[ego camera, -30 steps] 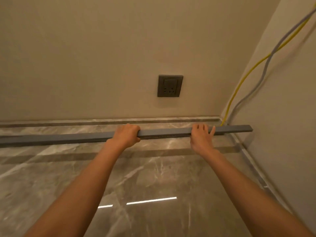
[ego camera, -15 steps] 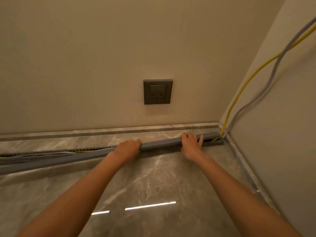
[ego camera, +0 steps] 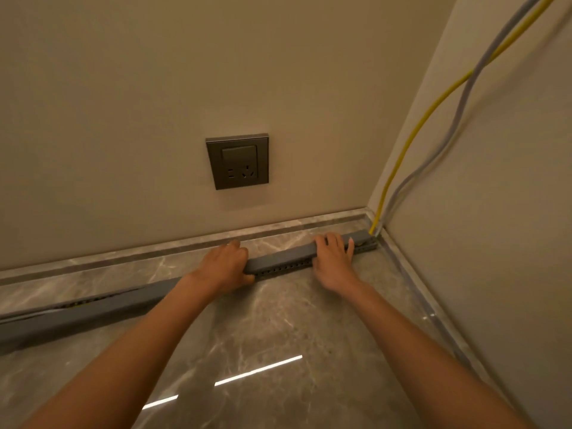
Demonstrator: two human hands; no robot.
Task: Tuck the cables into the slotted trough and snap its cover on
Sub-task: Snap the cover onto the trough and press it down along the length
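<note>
A long grey cover (ego camera: pixel 280 258) lies on top of the slotted trough (ego camera: pixel 284 269), which runs along the floor to the right corner. My left hand (ego camera: pixel 224 267) grips the cover near its middle, fingers curled over it. My right hand (ego camera: pixel 332 258) presses flat on the cover close to the corner, fingers spread. A yellow cable (ego camera: pixel 411 140) and a grey cable (ego camera: pixel 458 119) come down the right wall and enter the trough's right end. At the far left the cover sits off the trough, and cables show in the gap (ego camera: pixel 74 303).
A dark wall socket (ego camera: pixel 237 161) sits on the back wall above the trough. A marble skirting (ego camera: pixel 154 253) lines the wall's foot. The right wall (ego camera: pixel 495 227) meets the back wall at the corner. The glossy marble floor (ego camera: pixel 263 335) lies below my arms.
The cover came down from above the floor onto the trough and moved left, its right end now at the corner. Both hands moved down with it.
</note>
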